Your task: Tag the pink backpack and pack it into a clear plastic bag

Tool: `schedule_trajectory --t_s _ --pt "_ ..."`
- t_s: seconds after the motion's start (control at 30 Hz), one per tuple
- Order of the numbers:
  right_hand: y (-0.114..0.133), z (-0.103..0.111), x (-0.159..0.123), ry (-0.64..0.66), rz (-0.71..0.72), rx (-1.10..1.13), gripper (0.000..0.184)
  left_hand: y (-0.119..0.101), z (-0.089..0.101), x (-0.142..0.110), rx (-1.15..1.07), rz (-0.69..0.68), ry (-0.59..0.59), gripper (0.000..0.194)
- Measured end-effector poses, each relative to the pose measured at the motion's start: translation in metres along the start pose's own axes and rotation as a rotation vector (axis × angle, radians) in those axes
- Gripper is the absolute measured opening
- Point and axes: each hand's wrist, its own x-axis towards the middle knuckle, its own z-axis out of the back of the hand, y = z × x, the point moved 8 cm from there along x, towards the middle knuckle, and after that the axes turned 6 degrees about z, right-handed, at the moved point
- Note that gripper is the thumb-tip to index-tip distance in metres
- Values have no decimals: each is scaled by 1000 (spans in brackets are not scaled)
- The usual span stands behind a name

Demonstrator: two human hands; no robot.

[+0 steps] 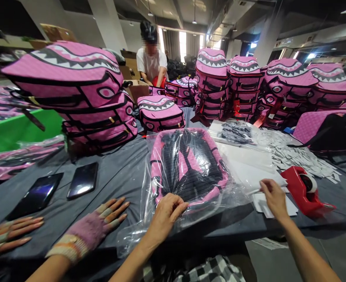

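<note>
A pink backpack (187, 164) lies back-up inside a clear plastic bag (149, 219) on the dark grey table (123, 172) in front of me. My left hand (167, 213) is closed on the bag's near edge, fingers curled over the plastic. My right hand (274, 197) pinches a thin pale strip (253, 192), perhaps tape, above a stack of white sheets (249, 164). A red tape dispenser (305, 190) stands just right of that hand.
A co-worker's two hands in fingerless gloves (102, 223) lie flat at the near left, by two dark phones (83, 180). Piles of pink shark-mouth backpacks (81, 94) fill the left and back. White paper slips (293, 152) lie at the right. Another person (151, 58) stands behind.
</note>
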Motion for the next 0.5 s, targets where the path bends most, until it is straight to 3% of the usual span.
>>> schedule_trajectory --t_s 0.13,0.23,0.3,0.37,0.5 --pt "-35 119 11 -230 -56 -345 57 -1 0 0 20 -15 6 40" --pt "-82 183 15 -217 -326 -516 41 0 -2 2 29 -17 38 38" --pt "-115 199 10 -153 -544 -420 31 -1 -2 3 36 -21 50 39" --pt "-137 198 3 -154 -681 -224 26 -4 -2 4 45 -34 55 39" --pt "-158 190 -7 -212 -733 -54 28 -10 -3 4 111 -36 58 37"
